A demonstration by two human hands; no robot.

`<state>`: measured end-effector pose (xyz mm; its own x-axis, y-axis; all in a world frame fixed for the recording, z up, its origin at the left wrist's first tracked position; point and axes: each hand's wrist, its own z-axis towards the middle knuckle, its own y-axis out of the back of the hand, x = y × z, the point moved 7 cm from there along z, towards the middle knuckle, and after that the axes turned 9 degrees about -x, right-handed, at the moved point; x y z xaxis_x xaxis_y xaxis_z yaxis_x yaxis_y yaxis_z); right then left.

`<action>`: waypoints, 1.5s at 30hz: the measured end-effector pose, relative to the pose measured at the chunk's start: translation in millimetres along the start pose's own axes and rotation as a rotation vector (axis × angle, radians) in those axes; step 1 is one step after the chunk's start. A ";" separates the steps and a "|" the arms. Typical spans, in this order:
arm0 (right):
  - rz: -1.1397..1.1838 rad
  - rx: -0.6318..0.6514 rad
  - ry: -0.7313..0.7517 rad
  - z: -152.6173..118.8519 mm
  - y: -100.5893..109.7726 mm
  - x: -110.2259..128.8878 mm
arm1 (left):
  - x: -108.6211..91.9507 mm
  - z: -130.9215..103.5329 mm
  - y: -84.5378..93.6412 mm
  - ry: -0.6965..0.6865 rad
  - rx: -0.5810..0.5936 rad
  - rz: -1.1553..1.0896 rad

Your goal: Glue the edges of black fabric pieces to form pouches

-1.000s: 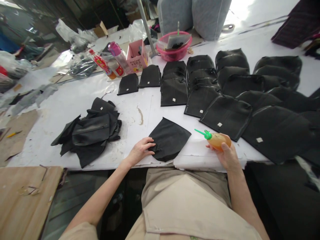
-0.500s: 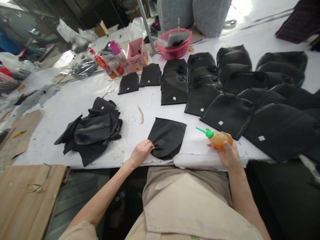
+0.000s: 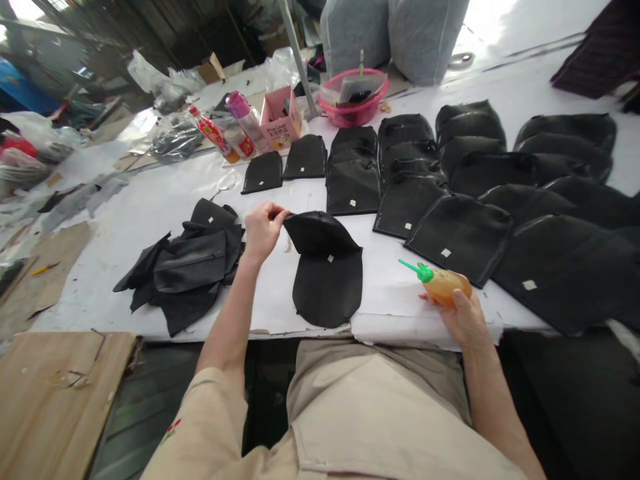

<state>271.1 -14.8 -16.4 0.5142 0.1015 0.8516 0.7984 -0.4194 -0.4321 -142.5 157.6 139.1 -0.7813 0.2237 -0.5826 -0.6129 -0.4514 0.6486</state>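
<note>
A black fabric piece (image 3: 327,287) lies in front of me on the white table, its upper layer lifted and folded back, a small pale tag showing near the fold. My left hand (image 3: 265,230) pinches the raised layer by its top left corner. In my right hand (image 3: 463,317) is a squeeze bottle (image 3: 447,285) of orange-brown liquid, its green nozzle pointing left above the table. Left of the fabric piece sits a loose pile of black pieces (image 3: 187,267), one with a zipper.
Overlapping rows of black pieces (image 3: 455,230) cover the right side of the table (image 3: 120,200). Further back stand a pink basket (image 3: 353,110), a pink box (image 3: 280,120) and bottles (image 3: 213,130). A wooden board (image 3: 55,393) is at the lower left.
My left hand has moved up and left, raising the top layer of the fabric piece and opening it away from me. My right hand still holds the bottle in nearly the same place.
</note>
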 end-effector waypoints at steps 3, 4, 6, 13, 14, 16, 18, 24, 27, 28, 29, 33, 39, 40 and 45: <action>-0.002 -0.012 0.006 0.0 1.8 0.0 | 29.0 4.3 -48.7 0.206 -0.066 -0.080; -0.002 -0.011 0.008 -0.1 2.1 0.1 | 33.3 -0.8 -58.8 0.219 -0.098 -0.095; -0.004 0.001 0.011 -0.4 2.0 0.2 | 33.8 -19.0 -66.9 0.153 -0.169 -0.059; -0.009 0.033 0.007 0.1 0.8 -1.1 | -4.1 -115.5 -82.6 -0.385 0.142 0.129; -0.005 0.032 0.004 0.3 0.9 -1.3 | -9.4 -127.2 -89.6 -0.446 0.243 0.117; 0.003 0.028 -0.004 0.4 1.7 -1.9 | -15.5 -140.2 -97.9 -0.500 0.322 0.117; 0.009 0.021 -0.009 0.4 2.9 -2.4 | -17.0 -141.3 -100.0 -0.494 0.282 0.136; -0.002 0.028 -0.005 0.6 5.1 -4.2 | -12.3 -135.8 -109.7 -0.516 0.282 0.220; 0.002 0.021 -0.007 0.6 5.7 -4.4 | -7.0 -129.3 -117.3 -0.489 0.299 0.281; 0.006 0.017 -0.008 0.5 5.7 -4.1 | -6.0 -126.5 -119.7 -0.480 0.300 0.293; 0.012 0.014 -0.010 0.4 5.5 -3.8 | -5.5 -123.7 -122.1 -0.472 0.300 0.303; 0.032 0.000 -0.026 0.0 4.6 -2.7 | -5.1 -114.1 -130.0 -0.441 0.307 0.349; 0.026 -0.021 -0.030 0.3 6.3 -3.4 | -9.5 -110.0 -135.2 -0.444 0.337 0.399; 0.025 -0.026 -0.030 0.4 6.8 -3.7 | -11.6 -109.6 -134.7 -0.455 0.341 0.399; 0.019 -0.035 -0.033 0.7 7.1 -5.1 | -31.3 -99.3 -106.2 -0.497 0.290 0.374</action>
<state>274.3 -17.6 -24.1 0.5397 0.1229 0.8328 0.7772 -0.4529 -0.4368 -41.2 112.8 39.9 -0.8654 0.4992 -0.0445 -0.2437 -0.3416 0.9077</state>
